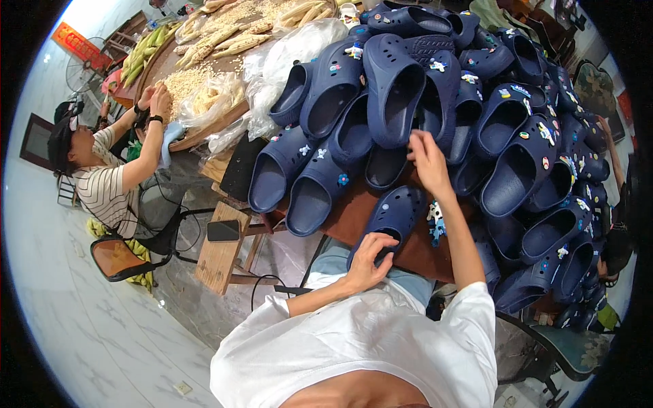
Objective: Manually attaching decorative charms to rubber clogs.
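Note:
A navy clog (pixel 396 217) with a small charm near its toe rests over my lap. My left hand (pixel 372 262) grips it at the heel end, fingers bent over the rim of its opening. Farther forward, my right hand (pixel 430 163) has its fingers curled together beside the heel of a larger navy clog (pixel 394 88); what they hold, if anything, is hidden. To the right of the lap clog, a cluster of small blue, white and black charms (pixel 436 223) lies on the brown surface (pixel 422 262).
Many navy clogs, several with charms (pixel 544 132), are heaped ahead and to the right. A round tray (pixel 194 139) of corn and kernels stands at far left, where another person (pixel 102 170) works. A phone (pixel 224 230) lies on a wooden stool (pixel 216 262).

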`<state>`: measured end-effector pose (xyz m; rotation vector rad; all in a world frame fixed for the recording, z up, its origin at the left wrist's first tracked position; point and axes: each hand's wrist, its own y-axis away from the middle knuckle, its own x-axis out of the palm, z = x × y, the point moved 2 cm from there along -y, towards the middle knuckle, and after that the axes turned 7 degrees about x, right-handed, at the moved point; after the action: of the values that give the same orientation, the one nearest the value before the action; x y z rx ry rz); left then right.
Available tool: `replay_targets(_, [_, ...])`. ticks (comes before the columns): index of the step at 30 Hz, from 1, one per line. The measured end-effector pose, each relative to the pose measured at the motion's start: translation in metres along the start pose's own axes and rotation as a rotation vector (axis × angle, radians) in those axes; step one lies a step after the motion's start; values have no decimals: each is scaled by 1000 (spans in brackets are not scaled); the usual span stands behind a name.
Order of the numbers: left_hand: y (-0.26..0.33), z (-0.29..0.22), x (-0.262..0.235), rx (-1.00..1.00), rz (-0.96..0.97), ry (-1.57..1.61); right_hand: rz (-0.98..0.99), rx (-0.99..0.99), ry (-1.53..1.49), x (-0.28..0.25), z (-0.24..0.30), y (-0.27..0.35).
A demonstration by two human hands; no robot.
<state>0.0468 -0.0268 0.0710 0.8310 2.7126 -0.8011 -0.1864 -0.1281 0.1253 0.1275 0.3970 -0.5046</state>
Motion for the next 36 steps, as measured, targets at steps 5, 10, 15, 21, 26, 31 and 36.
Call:
replay_targets(5, [8, 19, 12, -304, 155, 183, 10, 176, -8, 12, -1, -47])
replay_targets(10, [14, 47, 35, -458, 216, 297, 60, 221, -24, 23, -8, -60])
replay_targets(15, [-4, 44, 44, -688, 121, 584, -44, 143, -84, 25, -5, -49])
replay_targets(21, [-23, 34, 44, -737, -11, 720, -47, -30, 16, -3, -16, 28])
replay_targets(26, [-4, 68, 54, -819, 17, 802, -135, -106, -52, -32, -41, 136])
replay_targets(31, [2, 47, 51, -768, -120, 618, -163, 97, 69, -57, -99, 231])
replay_targets(36, [9, 9, 27, -700, -138, 518, -124, 235, 36, -50, -125, 279])
